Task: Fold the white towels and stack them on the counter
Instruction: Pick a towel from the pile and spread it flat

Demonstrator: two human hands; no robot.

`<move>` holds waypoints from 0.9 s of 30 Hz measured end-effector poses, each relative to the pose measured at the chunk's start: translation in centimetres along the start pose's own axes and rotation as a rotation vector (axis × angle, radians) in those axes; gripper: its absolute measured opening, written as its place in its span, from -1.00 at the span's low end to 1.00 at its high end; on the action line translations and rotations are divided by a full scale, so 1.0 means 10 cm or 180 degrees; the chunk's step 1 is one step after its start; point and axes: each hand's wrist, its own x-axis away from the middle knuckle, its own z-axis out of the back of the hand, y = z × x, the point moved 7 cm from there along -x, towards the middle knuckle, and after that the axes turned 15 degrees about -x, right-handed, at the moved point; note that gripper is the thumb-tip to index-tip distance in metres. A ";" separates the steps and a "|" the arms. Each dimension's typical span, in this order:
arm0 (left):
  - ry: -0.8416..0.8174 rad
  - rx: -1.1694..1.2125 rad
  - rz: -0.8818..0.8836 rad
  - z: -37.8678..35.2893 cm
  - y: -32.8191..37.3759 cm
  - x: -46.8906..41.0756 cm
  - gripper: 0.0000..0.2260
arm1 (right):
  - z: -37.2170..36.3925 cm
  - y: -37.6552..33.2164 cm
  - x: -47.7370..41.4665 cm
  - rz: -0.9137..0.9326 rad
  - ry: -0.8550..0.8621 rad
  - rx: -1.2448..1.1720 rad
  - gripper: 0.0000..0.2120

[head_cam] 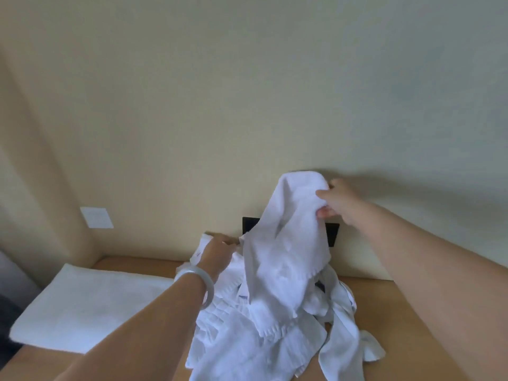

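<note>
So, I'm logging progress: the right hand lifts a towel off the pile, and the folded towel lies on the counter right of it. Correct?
No: the head view shows the folded towel on the counter left of the pile, not right. The right hand does lift a towel.

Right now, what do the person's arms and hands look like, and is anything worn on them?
No sleeves or gloves are in view; both arms are uncovered up to the frame's edge. The left hand has a smooth, milky white bangle round its wrist. The right hand shows no watch or bracelet.
</note>
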 end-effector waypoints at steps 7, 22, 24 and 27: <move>-0.0692 -0.2018 -0.0205 -0.81 -1.05 0.12 0.15 | -1.00 1.08 0.26 0.0257 -0.1592 0.1149 -0.10; 0.0617 -0.2293 -0.1328 0.05 0.48 0.27 -0.81 | -0.92 0.82 0.28 0.1384 -0.0923 0.1531 -0.28; 0.0982 -0.2122 -0.1744 0.35 0.99 0.45 -0.80 | -0.91 0.79 0.22 0.1149 -0.1131 0.1168 -0.45; 0.1607 -0.1868 -0.2326 0.74 1.59 0.76 -0.81 | -0.92 0.85 0.13 0.0625 -0.1292 0.1491 -0.85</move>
